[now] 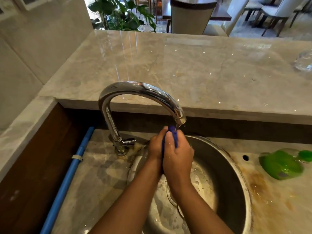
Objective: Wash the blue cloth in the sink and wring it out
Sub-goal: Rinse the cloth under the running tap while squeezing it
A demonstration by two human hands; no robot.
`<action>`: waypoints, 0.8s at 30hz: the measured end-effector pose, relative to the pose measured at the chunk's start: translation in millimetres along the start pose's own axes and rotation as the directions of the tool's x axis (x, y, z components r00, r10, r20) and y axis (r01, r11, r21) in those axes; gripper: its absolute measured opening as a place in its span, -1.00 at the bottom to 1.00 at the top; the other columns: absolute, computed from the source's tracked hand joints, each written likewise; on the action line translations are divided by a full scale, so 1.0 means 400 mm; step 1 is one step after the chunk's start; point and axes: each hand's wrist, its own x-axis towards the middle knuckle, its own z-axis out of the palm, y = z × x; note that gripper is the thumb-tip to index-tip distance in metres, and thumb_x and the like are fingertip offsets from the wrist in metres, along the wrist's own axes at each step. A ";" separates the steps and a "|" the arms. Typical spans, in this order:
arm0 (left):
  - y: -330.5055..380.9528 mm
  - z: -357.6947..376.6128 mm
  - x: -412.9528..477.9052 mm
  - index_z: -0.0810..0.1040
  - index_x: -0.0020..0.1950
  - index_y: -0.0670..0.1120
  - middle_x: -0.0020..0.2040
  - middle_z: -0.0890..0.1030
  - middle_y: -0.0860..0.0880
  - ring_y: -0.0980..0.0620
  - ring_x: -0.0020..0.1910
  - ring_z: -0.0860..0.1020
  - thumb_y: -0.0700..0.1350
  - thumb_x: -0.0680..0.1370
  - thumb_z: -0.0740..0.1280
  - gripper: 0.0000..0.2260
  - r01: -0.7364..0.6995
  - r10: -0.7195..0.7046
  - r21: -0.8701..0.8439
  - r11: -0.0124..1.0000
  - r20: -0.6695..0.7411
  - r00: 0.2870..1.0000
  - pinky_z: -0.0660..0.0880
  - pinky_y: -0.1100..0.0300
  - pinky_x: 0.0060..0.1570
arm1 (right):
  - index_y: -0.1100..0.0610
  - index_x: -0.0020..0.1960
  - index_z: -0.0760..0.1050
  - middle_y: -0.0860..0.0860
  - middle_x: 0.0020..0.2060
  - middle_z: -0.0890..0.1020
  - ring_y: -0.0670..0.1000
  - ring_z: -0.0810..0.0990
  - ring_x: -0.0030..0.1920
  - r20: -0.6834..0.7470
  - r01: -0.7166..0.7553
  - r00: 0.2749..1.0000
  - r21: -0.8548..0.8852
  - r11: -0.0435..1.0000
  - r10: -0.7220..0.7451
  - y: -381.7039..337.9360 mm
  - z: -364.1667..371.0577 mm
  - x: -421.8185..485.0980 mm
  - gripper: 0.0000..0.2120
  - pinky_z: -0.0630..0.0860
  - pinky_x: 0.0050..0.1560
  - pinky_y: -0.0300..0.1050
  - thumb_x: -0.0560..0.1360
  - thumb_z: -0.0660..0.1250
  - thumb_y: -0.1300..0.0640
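Note:
The blue cloth (172, 132) is bunched small between both hands, directly under the spout of the chrome faucet (135, 92), where a thin stream of water falls. My left hand (156, 144) grips it from the left, and my right hand (179, 156) wraps it from the right and front. Only a narrow blue strip shows between the fingers. Both hands are held over the round steel sink (224, 166), whose wet bottom shows drops and suds.
A green dish soap bottle (282, 163) lies on the stained counter right of the sink. A blue pipe (67, 178) runs along the left. A raised marble ledge (168, 65) stands behind the faucet, with a glass bowl (303, 62) at its right end.

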 end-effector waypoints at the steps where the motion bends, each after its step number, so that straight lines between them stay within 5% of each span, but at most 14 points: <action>1: -0.013 0.002 -0.009 0.54 -0.12 -0.11 -0.39 0.61 0.00 0.06 -0.37 0.59 -0.02 0.63 0.24 -0.77 0.007 -0.007 -0.022 1.000 0.002 1.000 0.51 0.21 -0.32 | 0.05 -0.16 0.48 -0.04 -0.35 0.56 -0.13 0.53 -0.36 -0.021 -0.013 1.000 -0.042 0.999 0.012 0.020 0.001 0.022 -0.78 0.45 -0.36 -0.31 0.64 0.20 0.06; 4: -0.058 -0.001 -0.044 0.56 0.15 -0.04 0.01 0.71 -0.11 -0.09 -0.02 0.69 0.06 0.59 0.32 -0.77 -0.007 0.008 0.018 1.000 -0.008 1.000 0.62 -0.07 0.01 | 0.07 -0.17 0.49 0.04 -0.31 0.60 -0.02 0.58 -0.30 -0.015 -0.174 0.985 -0.113 0.978 0.174 0.096 -0.016 0.104 -0.75 0.53 -0.26 -0.02 0.64 0.20 0.03; 7: -0.063 0.001 -0.050 0.58 0.14 -0.05 0.06 0.69 -0.15 -0.15 0.06 0.67 0.02 0.58 0.33 -0.79 -0.030 0.025 0.094 0.995 0.055 0.998 0.58 -0.18 0.15 | 0.07 -0.18 0.49 0.06 -0.30 0.59 0.01 0.56 -0.30 -0.039 -0.220 0.975 -0.080 0.972 0.217 0.113 -0.041 0.113 -0.75 0.50 -0.23 0.00 0.65 0.20 0.05; 12: -0.013 -0.008 0.011 0.54 -0.08 -0.12 -0.27 0.60 -0.06 0.01 -0.29 0.60 0.00 0.59 0.33 -0.81 -0.057 0.061 0.058 0.997 -0.075 0.995 0.58 0.11 -0.21 | 0.07 -0.09 0.53 0.00 -0.29 0.61 -0.06 0.58 -0.30 0.015 -0.053 0.998 -0.024 0.998 0.053 0.024 -0.019 -0.004 -0.79 0.51 -0.27 -0.11 0.65 0.19 0.06; 15: -0.025 -0.017 0.015 0.54 -0.12 -0.12 -0.38 0.59 0.00 0.00 -0.31 0.55 0.00 0.60 0.29 -0.78 -0.076 0.077 0.011 0.997 -0.089 0.993 0.48 0.15 -0.27 | 0.05 -0.08 0.54 -0.07 -0.30 0.61 -0.11 0.58 -0.28 0.042 0.034 0.999 -0.090 0.995 -0.030 0.016 0.006 -0.004 -0.81 0.48 -0.29 -0.24 0.64 0.21 0.05; 21: -0.081 -0.014 -0.046 0.56 0.19 -0.04 0.05 0.71 -0.11 -0.09 0.02 0.69 0.06 0.59 0.32 -0.74 -0.030 0.030 0.001 1.000 -0.012 0.999 0.62 -0.10 0.07 | 0.11 -0.13 0.50 0.09 -0.25 0.61 0.10 0.61 -0.20 0.007 -0.208 0.978 -0.109 0.972 0.210 0.114 -0.015 0.114 -0.77 0.57 -0.07 0.24 0.64 0.21 0.04; 24: -0.054 -0.013 -0.021 0.58 0.09 -0.06 -0.03 0.70 -0.10 -0.05 -0.07 0.69 0.02 0.58 0.34 -0.81 -0.067 0.067 0.031 0.997 -0.016 0.998 0.63 0.00 -0.07 | 0.13 -0.12 0.49 0.10 -0.26 0.61 0.11 0.59 -0.23 -0.038 -0.171 0.985 -0.043 0.984 0.170 0.089 -0.017 0.089 -0.77 0.58 -0.12 0.17 0.64 0.19 0.05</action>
